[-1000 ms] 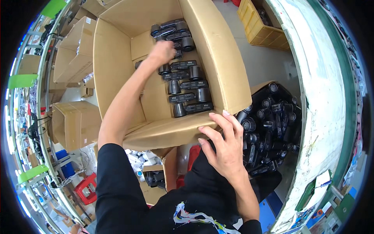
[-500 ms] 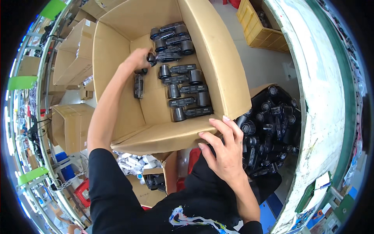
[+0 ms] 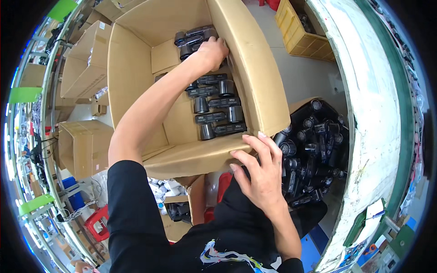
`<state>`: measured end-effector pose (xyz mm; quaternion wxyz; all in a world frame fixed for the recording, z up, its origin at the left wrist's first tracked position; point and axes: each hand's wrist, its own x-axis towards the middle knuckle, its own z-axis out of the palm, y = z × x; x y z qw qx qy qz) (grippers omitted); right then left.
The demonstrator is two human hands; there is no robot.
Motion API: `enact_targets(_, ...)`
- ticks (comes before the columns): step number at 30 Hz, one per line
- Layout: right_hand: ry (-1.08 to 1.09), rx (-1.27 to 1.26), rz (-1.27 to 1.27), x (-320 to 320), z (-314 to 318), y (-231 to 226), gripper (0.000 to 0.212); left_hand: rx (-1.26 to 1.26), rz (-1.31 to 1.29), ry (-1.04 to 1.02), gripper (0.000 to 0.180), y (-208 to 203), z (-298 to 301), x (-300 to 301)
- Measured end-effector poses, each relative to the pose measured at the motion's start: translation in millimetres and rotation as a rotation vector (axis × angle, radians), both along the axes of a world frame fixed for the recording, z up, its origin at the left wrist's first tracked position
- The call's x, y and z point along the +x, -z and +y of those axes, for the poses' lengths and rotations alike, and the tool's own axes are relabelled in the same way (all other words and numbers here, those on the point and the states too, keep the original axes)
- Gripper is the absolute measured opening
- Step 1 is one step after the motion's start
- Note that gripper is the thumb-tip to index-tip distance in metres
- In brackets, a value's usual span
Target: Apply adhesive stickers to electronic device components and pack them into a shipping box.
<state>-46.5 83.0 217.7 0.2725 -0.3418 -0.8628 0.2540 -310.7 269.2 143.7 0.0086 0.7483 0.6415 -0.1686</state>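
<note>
Brown cardboard fills the left of the view: closed and half-open cartons (image 3: 86, 63) stacked on shelving, well apart from the work, with a red stool (image 3: 98, 220) and a blue bin (image 3: 73, 193) low down among them. Next comes the big open carton (image 3: 136, 77), its tall left wall and back wall bare, its near flap (image 3: 195, 157) folded out toward the person. Inside it, black cylindrical parts (image 3: 218, 109) lie on their sides in a tidy column along the right wall, with a second cluster up at the far corner; the left half of the carton floor is open cardboard, so there is free room on that side. The left hand (image 3: 211, 52) reaches across the carton to the far right corner, fingers curled down onto the parts there, tight against the right wall; whether it actually grips one I cannot tell. The right hand (image 3: 259, 170) rests with fingers spread and released, fingertips touching the edge of the near flap at the carton's front right corner. Just beside it, further right, a heap of loose black parts (image 3: 314, 145) sits in a dark container wedged between the carton and the pale edge of the tabletop (image 3: 378, 118). A yellow crate (image 3: 302, 34) stands at the top right, on the floor
</note>
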Motion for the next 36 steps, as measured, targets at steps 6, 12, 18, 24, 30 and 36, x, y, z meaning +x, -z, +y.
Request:
enact_targets(6, -0.002, -0.002, 0.019, -1.7, 1.1, 1.9, 0.036, 0.223, -0.546, 0.094, 0.038, 45.2, -19.2, -34.7)
enact_targets(12, 0.008, -0.012, 0.011, 0.1, -0.1, -0.3, 0.035, 0.415, -0.532, -0.385, 0.030, 61.4, -38.5, -99.7)
enact_targets(18, 0.023, -0.010, 0.012, -1.6, -2.2, 2.4, 0.033, 0.184, -0.826, -0.567, 0.052, 72.1, -55.5, -127.5)
enact_targets(24, 0.021, -0.006, -0.006, -3.1, -1.3, 1.0, 0.032, 0.312, -0.727, -0.388, 0.050, 80.4, -53.0, -129.8)
enact_targets(30, 0.033, -0.004, 0.008, -3.2, -2.1, 2.0, 0.032, 0.381, -0.919, -0.489, 0.048, 99.3, -55.6, -135.4)
enact_targets(36, 0.027, -0.015, 0.013, -1.2, -3.7, 3.6, 0.031, 0.408, -0.904, -0.285, 0.037, 74.6, -66.7, -131.5)
